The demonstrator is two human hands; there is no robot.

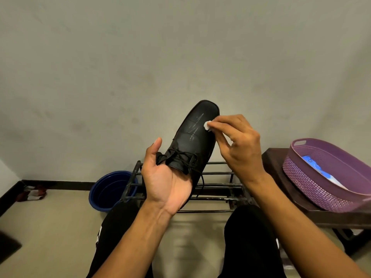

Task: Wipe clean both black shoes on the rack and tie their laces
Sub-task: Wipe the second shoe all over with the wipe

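Above rack [212, 185]: left hand [166, 177] cradles black shoe [192, 141]; right hand [239, 143] pinches white wipe [206, 125].

1. Only 1 view exists: a wide-angle camera on the person's head, so no second view shares any part of the scene.
2. It faces forward and down, toward a plain wall [140, 57] and the floor [60, 217] at its foot.
3. It sits close above the left hand [164, 177] and right hand [239, 145], both forearms entering from the bottom edge.
4. Straight lines bow near the edges.
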